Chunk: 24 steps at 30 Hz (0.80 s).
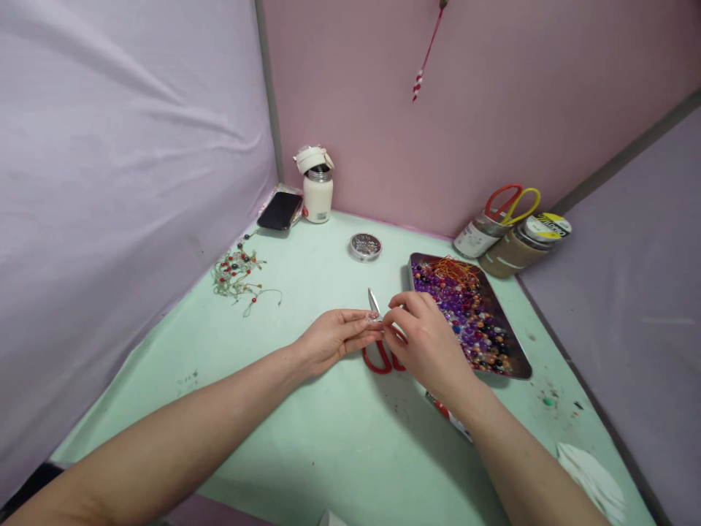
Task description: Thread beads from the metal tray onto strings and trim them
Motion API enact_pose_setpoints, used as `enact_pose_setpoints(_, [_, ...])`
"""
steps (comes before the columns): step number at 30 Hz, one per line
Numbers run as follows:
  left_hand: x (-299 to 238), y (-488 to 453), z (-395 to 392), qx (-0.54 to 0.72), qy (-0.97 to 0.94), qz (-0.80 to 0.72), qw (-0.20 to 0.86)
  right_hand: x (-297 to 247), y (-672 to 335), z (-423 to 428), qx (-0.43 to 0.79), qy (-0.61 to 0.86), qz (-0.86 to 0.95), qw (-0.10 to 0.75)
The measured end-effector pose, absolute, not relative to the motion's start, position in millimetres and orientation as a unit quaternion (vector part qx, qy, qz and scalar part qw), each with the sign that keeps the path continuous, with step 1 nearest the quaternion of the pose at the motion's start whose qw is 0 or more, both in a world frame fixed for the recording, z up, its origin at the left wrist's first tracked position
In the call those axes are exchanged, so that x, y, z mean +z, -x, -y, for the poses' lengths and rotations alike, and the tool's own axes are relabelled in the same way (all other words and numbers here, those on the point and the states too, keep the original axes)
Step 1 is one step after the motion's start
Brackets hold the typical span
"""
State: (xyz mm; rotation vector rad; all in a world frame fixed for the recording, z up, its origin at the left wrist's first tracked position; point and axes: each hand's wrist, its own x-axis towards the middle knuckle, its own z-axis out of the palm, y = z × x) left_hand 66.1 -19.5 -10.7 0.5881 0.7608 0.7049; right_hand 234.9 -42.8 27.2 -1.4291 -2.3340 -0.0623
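My left hand (335,338) and my right hand (424,337) meet fingertip to fingertip over the green table (307,431). Both hands are pinched shut on something tiny and pale between them, too small to name. Red-handled scissors (379,343) lie on the table right under the fingertips, blades pointing away from me, handles partly hidden by my right hand. Just right of my right hand stands a metal tray (523,365) full of purple, red and dark beads with orange cord at its far end.
A round tin (365,246) sits behind the scissors. A white flask (317,185) and a phone (280,210) stand in the far corner. Beaded strands (239,272) lie at the left. Two cans (512,234) with scissors are at the back right. White paper (594,478) lies near right.
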Motion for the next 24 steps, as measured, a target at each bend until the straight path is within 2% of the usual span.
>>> enact_pose_setpoints(24, [-11.9, -67.3, 23.4, 0.324, -0.342, -0.357, 0.806, 29.1, -231.6, 44.4, -0.002, 0.503, 0.845, 0.180])
